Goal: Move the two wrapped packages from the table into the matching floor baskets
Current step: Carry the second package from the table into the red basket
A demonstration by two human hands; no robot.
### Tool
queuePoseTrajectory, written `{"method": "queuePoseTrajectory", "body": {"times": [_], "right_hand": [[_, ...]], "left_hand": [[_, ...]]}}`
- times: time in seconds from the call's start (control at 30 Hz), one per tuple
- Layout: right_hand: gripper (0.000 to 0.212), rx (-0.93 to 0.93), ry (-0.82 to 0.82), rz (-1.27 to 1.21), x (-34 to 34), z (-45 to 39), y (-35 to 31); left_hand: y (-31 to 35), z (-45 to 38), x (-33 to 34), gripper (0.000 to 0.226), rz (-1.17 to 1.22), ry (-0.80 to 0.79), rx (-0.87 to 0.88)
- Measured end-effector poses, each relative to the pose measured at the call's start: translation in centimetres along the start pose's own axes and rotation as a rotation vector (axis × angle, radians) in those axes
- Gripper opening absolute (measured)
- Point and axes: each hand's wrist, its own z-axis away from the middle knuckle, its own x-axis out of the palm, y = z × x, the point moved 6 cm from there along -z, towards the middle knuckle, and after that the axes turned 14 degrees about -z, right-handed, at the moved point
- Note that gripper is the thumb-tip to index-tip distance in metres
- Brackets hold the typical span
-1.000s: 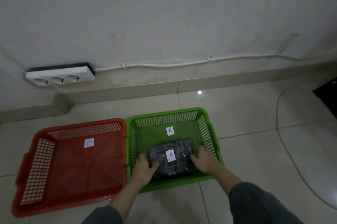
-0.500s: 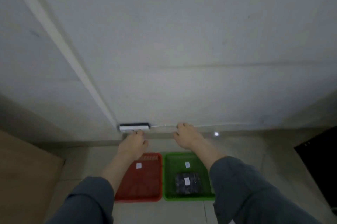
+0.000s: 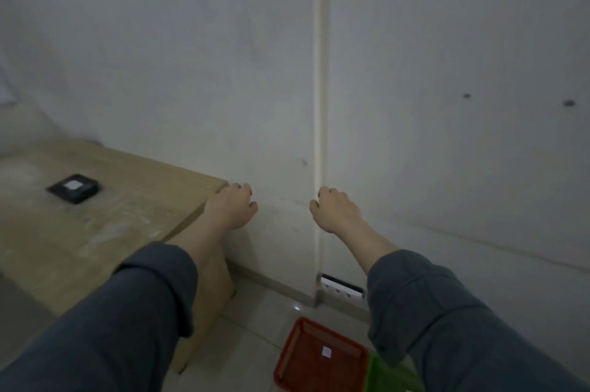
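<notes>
A dark wrapped package (image 3: 74, 188) with a white label lies on the wooden table (image 3: 105, 232) at the left. On the floor below stands the red basket (image 3: 319, 356) with a white label inside and nothing else in it. A sliver of the green basket (image 3: 388, 375) shows beside it, mostly hidden by my right sleeve. My left hand (image 3: 231, 206) hovers over the table's far right corner, fingers loosely curled, holding nothing. My right hand (image 3: 335, 209) is raised in front of the wall, fingers curled, also holding nothing.
A white wall with a vertical cable duct (image 3: 320, 104) fills the view ahead. A white power strip (image 3: 341, 287) sits at the base of the wall. Tiled floor (image 3: 255, 321) lies between the table and the baskets.
Both hands let go of the package marked A in the green basket and rose. The view swung up and to the left, bringing the table and the second package into sight.
</notes>
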Motion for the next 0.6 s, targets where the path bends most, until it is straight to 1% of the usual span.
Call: {"method": "queuePoseTrajectory", "body": {"times": [0.07, 0.13, 0.27, 0.43, 0.6], "right_hand": [[0.039, -0.048, 0.018, 0.000, 1.2, -0.9, -4.7], [0.038, -0.115, 0.017, -0.002, 3.3, -1.9, -9.5], [0.037, -0.225, -0.002, 0.011, 10.6, -3.5, -18.5], [0.042, -0.230, -0.106, -0.004, 21.0, -5.7, -30.1], [0.041, -0.222, -0.125, -0.014, 27.7, -8.7, -40.0]], "left_hand": [[-5.5, 0.5, -1.2, 0.038, 0.036, 0.027, -0.079], [-11.1, 1.2, -1.8, 0.039, 0.023, 0.037, -0.139], [-21.5, 2.9, -0.5, 0.045, -0.017, 0.040, -0.230], [-34.4, 4.0, 3.5, 0.045, -0.019, -0.050, -0.247], [-46.5, 3.5, 5.4, 0.043, -0.014, -0.102, -0.281]]}}
